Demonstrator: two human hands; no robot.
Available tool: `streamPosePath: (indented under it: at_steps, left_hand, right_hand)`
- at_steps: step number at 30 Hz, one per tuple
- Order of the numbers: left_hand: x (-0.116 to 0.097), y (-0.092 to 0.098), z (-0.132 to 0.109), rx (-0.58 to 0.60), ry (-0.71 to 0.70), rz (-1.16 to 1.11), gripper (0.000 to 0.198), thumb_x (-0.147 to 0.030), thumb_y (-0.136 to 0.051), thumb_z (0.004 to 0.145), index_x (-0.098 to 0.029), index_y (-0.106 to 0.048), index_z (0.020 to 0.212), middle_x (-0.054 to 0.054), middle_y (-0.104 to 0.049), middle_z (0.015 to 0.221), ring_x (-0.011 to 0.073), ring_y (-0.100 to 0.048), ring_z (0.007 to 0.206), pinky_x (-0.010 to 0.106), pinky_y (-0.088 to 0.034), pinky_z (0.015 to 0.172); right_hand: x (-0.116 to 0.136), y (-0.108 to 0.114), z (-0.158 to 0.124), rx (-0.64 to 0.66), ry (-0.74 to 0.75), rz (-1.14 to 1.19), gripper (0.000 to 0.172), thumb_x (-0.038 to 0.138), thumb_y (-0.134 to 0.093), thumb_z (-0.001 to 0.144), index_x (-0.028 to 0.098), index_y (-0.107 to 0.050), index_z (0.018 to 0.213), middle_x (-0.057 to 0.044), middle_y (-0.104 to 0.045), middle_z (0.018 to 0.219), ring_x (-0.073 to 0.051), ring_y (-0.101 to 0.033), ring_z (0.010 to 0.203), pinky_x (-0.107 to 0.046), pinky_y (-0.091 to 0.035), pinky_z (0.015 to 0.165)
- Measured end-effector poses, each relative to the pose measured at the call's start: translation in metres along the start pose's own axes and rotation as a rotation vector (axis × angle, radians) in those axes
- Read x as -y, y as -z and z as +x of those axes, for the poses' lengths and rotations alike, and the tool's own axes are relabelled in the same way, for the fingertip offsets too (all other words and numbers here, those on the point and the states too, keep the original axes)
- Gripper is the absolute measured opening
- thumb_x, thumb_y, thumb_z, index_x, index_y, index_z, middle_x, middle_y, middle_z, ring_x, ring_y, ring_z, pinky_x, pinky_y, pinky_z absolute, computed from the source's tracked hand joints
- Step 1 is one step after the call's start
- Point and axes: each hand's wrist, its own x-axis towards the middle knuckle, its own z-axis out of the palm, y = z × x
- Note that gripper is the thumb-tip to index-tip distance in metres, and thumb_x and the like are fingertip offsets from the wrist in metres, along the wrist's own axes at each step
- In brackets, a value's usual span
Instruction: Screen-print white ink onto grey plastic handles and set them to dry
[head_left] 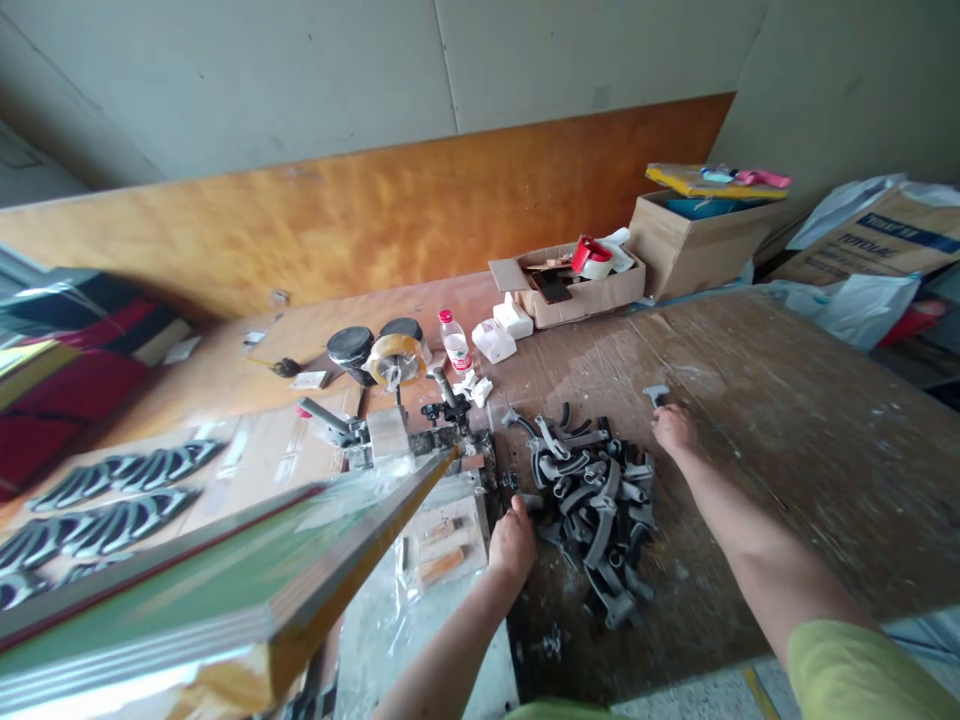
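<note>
A heap of curved grey-and-black handle-like parts [600, 500] lies on the brown tabletop between my hands. My left hand [513, 540] is at the heap's left edge, fingers closed around the end of a grey curved part [531, 501], most of which my fingers and the heap hide. Beyond the heap's right side, my right hand [675, 430] grips a grey handle-like part [656, 392] whose wide end sticks out past the fingertips, just over the table. To the left of my left hand, a small board with an orange-brown piece [442, 565] lies on the printing jig.
A screen-printing frame [360, 545] slants up over the jig at the left. Finished-looking curved parts [135, 500] lie in rows on cardboard. Behind stand a tape roll [397, 362], a red-capped bottle [454, 345], an open box [589, 295] and a taller carton [697, 245].
</note>
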Motion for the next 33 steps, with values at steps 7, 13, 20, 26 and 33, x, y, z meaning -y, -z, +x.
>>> streamPosePath:
  at_steps: [7, 13, 20, 26, 33]
  left_hand:
    - [0.019, 0.016, -0.032, -0.072, -0.108, -0.258, 0.034, -0.023, -0.053, 0.09, -0.015, -0.056, 0.122, 0.012, -0.069, 0.119, 0.0209, -0.064, 0.113, 0.029, -0.048, 0.095]
    - [0.087, 0.039, -0.1, -0.189, -0.166, -0.927, 0.028, -0.039, -0.054, 0.088, -0.019, -0.064, 0.105, 0.008, -0.073, 0.105, 0.0189, -0.072, 0.085, 0.029, -0.057, 0.073]
    - [0.204, 0.054, -0.152, -0.48, 0.124, -1.288, 0.046, -0.056, -0.068, 0.074, -0.015, -0.068, 0.095, 0.009, -0.072, 0.092, 0.024, -0.07, 0.089, 0.033, -0.059, 0.072]
    - [0.265, 0.059, -0.183, -0.658, 0.21, -1.354, 0.048, -0.057, -0.072, 0.071, -0.015, -0.067, 0.095, 0.01, -0.072, 0.096, 0.021, -0.069, 0.087, 0.031, -0.058, 0.073]
    - [0.265, 0.149, -0.177, -0.956, -0.023, -1.389, 0.045, -0.054, -0.064, 0.081, -0.02, -0.062, 0.112, -0.001, -0.065, 0.078, 0.011, -0.062, 0.063, 0.026, -0.058, 0.063]
  right_hand:
    - [0.013, 0.013, -0.02, -0.131, -0.101, 0.138, 0.01, 0.021, -0.062, 0.078, 0.019, -0.069, 0.084, -0.015, -0.07, 0.087, -0.025, -0.063, 0.076, -0.038, -0.045, 0.069]
    - [0.115, 0.027, -0.127, -0.109, 0.486, 0.522, 0.033, 0.031, -0.056, 0.087, 0.02, -0.067, 0.116, -0.01, -0.069, 0.109, -0.024, -0.063, 0.097, -0.04, -0.049, 0.09]
    - [0.264, -0.017, -0.274, 0.249, 1.066, 0.476, 0.029, 0.009, -0.056, 0.088, 0.021, -0.072, 0.109, -0.007, -0.069, 0.099, -0.021, -0.058, 0.096, -0.036, -0.05, 0.088]
    - [0.287, -0.029, -0.289, 0.268, 1.119, 0.274, 0.029, 0.013, -0.049, 0.093, 0.021, -0.073, 0.108, -0.007, -0.066, 0.094, -0.02, -0.055, 0.097, -0.032, -0.047, 0.087]
    - [0.303, -0.028, -0.302, 0.262, 1.172, 0.066, 0.046, 0.031, -0.053, 0.095, 0.026, -0.05, 0.14, -0.007, -0.05, 0.145, -0.026, -0.041, 0.134, -0.043, -0.033, 0.109]
